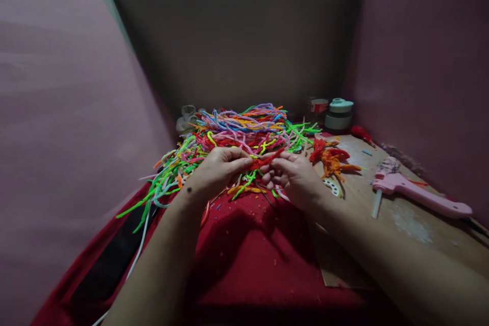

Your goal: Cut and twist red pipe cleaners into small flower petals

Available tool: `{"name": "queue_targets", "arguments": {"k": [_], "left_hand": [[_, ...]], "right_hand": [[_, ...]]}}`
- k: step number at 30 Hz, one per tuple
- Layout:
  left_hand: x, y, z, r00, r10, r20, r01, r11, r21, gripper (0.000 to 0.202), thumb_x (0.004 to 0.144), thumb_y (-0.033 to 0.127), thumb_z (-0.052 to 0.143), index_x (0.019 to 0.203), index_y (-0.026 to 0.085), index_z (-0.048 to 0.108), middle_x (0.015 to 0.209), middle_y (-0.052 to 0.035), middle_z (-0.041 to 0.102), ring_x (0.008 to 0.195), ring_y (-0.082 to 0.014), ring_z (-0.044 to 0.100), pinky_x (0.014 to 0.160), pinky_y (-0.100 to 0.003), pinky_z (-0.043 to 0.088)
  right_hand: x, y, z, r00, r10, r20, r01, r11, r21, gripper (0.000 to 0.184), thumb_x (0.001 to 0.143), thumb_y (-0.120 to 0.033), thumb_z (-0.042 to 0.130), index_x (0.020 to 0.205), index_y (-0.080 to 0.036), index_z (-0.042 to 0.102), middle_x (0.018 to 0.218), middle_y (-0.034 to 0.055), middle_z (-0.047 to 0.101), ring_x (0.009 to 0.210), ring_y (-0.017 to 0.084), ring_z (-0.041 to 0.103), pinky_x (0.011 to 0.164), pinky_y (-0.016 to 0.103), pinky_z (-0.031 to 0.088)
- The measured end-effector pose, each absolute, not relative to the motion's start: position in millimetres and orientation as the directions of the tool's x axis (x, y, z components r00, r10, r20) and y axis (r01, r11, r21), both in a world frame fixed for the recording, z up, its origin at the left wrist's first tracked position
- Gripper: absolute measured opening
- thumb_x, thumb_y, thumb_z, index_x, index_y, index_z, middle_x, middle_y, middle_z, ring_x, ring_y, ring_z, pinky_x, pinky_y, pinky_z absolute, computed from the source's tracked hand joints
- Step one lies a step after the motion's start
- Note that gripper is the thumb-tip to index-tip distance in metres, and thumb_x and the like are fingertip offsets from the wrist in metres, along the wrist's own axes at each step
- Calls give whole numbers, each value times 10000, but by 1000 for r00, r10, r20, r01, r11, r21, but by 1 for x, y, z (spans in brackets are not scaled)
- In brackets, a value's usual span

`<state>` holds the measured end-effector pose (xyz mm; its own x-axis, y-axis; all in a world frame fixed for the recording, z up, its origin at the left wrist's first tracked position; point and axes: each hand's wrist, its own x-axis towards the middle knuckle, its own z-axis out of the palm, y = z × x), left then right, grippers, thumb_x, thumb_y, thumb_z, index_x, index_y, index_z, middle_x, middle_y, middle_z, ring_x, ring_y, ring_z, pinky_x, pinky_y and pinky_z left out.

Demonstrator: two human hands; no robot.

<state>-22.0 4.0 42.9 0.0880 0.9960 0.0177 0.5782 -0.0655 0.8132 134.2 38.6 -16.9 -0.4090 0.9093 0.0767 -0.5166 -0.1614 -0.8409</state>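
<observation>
Between my two hands stretches a red pipe cleaner point(263, 162), held up over the red cloth. My left hand point(225, 167) pinches its left end between thumb and fingers. At the other side my right hand point(292, 175) grips it with thumb and forefinger, the remaining fingers curled below. Just behind both hands lies a big heap of pipe cleaners point(244, 125) in many colours. To the right of my right hand sits a bunch of red and orange pipe cleaners point(331, 159). A white round piece with holes point(332, 187) is partly hidden by my right wrist.
A pink glue gun point(420, 193) with a glue stick rests on a brown board point(405, 229) at right. Behind stand a teal-lidded container point(339, 113) and a clear jar point(318, 106). A dark flat object point(114, 260) and a white cable point(138, 254) are at left. Walls enclose the sides and back.
</observation>
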Motion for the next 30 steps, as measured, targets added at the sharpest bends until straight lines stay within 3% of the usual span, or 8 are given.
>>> {"name": "queue_targets", "arguments": {"k": [3, 6, 12, 21, 30], "left_hand": [[-22, 7, 41, 190, 977, 97, 662, -200, 722, 220, 760, 344, 567, 712, 142, 642, 551, 31, 525, 498, -72, 436, 497, -192, 341], [-21, 7, 31, 190, 956, 224, 664, -293, 688, 213, 755, 341, 578, 711, 151, 664, 675, 0, 605, 631, -102, 520, 603, -202, 393], [-25, 7, 11, 14, 994, 109, 339, -108, 935, 363, 812, 486, 481, 814, 148, 612, 517, 39, 502, 407, -62, 399, 416, -186, 306], [-11, 2, 10, -63, 983, 172, 405, -133, 904, 197, 742, 313, 605, 664, 133, 598, 434, 67, 430, 401, -43, 321, 400, -181, 242], [-13, 2, 8, -33, 990, 139, 303, -122, 945, 252, 771, 390, 568, 732, 143, 595, 600, 26, 551, 447, -51, 428, 413, -174, 313]], "right_hand": [[136, 39, -18, -536, 844, 29, -429, -243, -870, 198, 668, -304, 663, 726, -127, 596, 549, 15, 589, 449, 94, 526, 399, 199, 380], [135, 37, -21, -560, 828, 13, -347, -220, -912, 212, 591, -252, 742, 664, -123, 591, 539, 3, 587, 421, 74, 486, 404, 204, 372], [131, 35, -23, -463, 886, -25, -334, -201, -921, 202, 568, -228, 744, 625, -137, 573, 512, -11, 578, 415, 72, 466, 412, 215, 355], [131, 34, -24, -519, 853, -61, -232, -210, -950, 158, 619, -231, 694, 585, -125, 582, 495, -15, 557, 400, 65, 465, 431, 214, 358], [131, 32, -22, -461, 880, -119, -230, -247, -941, 126, 612, -221, 693, 587, -137, 602, 475, -1, 576, 398, 87, 486, 429, 224, 361]]}}
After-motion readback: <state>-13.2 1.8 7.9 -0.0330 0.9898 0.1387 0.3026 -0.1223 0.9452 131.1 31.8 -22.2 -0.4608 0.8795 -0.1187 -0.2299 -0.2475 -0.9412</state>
